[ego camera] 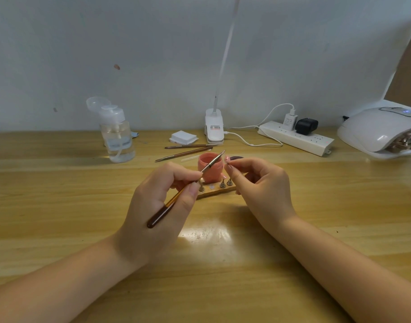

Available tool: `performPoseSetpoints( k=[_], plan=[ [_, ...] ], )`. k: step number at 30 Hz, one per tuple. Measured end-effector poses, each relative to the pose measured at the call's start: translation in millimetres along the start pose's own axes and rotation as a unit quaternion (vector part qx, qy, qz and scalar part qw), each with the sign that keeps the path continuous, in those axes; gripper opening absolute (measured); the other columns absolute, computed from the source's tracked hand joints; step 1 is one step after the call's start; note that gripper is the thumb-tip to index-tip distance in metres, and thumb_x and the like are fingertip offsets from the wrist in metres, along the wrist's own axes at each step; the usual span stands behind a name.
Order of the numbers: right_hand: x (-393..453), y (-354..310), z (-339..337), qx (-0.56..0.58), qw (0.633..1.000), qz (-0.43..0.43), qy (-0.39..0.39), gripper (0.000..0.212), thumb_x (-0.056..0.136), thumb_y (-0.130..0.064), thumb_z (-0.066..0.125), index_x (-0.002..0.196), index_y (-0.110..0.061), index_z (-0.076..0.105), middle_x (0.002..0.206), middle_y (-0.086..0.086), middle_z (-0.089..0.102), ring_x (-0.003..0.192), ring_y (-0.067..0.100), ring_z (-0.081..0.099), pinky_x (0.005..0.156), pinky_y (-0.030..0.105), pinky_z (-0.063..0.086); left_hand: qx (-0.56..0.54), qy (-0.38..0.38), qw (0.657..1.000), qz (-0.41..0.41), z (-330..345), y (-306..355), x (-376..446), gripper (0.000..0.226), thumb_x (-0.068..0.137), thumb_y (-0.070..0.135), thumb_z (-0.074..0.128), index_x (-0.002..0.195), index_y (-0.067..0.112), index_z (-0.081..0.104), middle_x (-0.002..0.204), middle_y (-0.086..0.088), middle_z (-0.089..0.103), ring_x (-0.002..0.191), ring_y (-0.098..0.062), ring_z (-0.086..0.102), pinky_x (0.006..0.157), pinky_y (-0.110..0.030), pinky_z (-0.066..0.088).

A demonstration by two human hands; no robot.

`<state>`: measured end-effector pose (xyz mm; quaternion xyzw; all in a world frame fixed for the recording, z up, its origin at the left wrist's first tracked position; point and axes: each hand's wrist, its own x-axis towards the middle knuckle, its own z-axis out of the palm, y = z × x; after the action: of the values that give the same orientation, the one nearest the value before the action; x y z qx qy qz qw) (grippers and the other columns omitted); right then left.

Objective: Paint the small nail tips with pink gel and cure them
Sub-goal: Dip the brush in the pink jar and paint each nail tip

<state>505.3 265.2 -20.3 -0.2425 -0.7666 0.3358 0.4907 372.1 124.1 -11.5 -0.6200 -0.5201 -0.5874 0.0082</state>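
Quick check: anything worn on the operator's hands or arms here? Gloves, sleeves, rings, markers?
Nothing worn that the head view shows. The left hand and right hand are bare: no gloves, no rings or wristbands in sight. Both forearms are uncovered down to the frame edge, with no sleeve, cable or tracking marker visible. The fingernails look short; polish cannot be told.

Lamp clip (214, 129) label print unreadable
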Motion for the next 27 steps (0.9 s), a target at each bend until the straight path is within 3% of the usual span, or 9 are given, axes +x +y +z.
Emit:
performPoseSetpoints(
  k=[8, 17, 27],
  plan=[
    [-0.1, 0.8, -0.1, 0.0, 1.0, -0.001, 0.004, 0.016, 0.085, -0.017, 0.072, 0.096, -0.028, 0.069, 0.08, -0.011, 0.071, 0.063, 0.015, 0.065, 0.06, 0.04, 0.057, -0.004, 0.001, 1.0, 0.001, 0.7, 1.9, 0.7, 0.016, 0.089, 0.025, 0.051, 0.098, 0.017, 0.062, 0.087, 0.002, 0.064, 0.084, -0.018, 0.063, 0.074, -0.028, 0.05],
    [0.4, 0.9, 0.2, -0.001, 1.0, 0.0, 0.003, 0.017, 0.085, -0.017, 0.072, 0.094, -0.03, 0.068, 0.079, -0.012, 0.07, 0.064, 0.015, 0.064, 0.06, 0.042, 0.057, 0.008, -0.022, 1.0, 0.009, 0.5, 1.3, 0.7, 0.021, 0.088, 0.024, 0.051, 0.094, 0.01, 0.064, 0.081, -0.006, 0.065, 0.079, -0.02, 0.062, 0.068, -0.038, 0.051],
    [0.4, 1.1, 1.0, -0.005, 1.0, -0.004, 0.004, 0.015, 0.084, -0.017, 0.073, 0.092, -0.03, 0.069, 0.079, -0.012, 0.07, 0.061, 0.015, 0.064, 0.06, 0.042, 0.056, -0.019, 0.012, 0.999, -0.032, 0.9, 3.3, 0.5, 0.016, 0.089, 0.029, 0.052, 0.099, 0.022, 0.062, 0.087, 0.005, 0.068, 0.085, -0.014, 0.065, 0.075, -0.021, 0.049]
  ],
)
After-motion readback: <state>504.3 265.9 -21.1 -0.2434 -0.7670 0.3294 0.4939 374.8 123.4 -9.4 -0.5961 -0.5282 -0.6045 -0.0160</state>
